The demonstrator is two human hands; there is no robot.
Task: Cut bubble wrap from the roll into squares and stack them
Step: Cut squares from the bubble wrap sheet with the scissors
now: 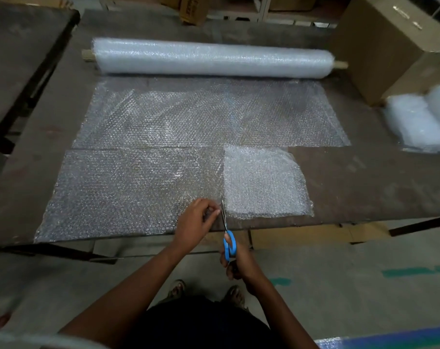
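A cut strip of bubble wrap (128, 192) is laid flat along the near edge of the worktable (365, 182), and it is being cut at its right end. The sheet is pinched between the curled fingertips and thumb of the left hand (197, 222), just to the left of the scissor blades. The blue-handled scissors (227, 235) are gripped by the right hand (239, 263), whose fingers are curled through the handle loops below the table edge; the blades are pointed away from the person and are seen nearly closed, entered a short way into the wrap.

Immediately to the right of the blades, a whiter, denser patch of bubble wrap squares (264, 182) is seen, apparently several layers lying one on another; the exact number cannot be told. Beyond the pinching hand, farther from the person, a wider sheet of unrolled wrap (209, 114) is spread, still joined to the long roll (211, 59) lying across the far side of the table, with a cardboard core protruding at both ends.

Well to the right of the grip, smaller rolls of pale wrap (423, 122) are lying at the table's edge, with a large cardboard carton (390, 46) behind them. To the far left, a second dark table (25, 46) is seen. Below the hands, a grey floor with green tape marks (415, 272) is visible.
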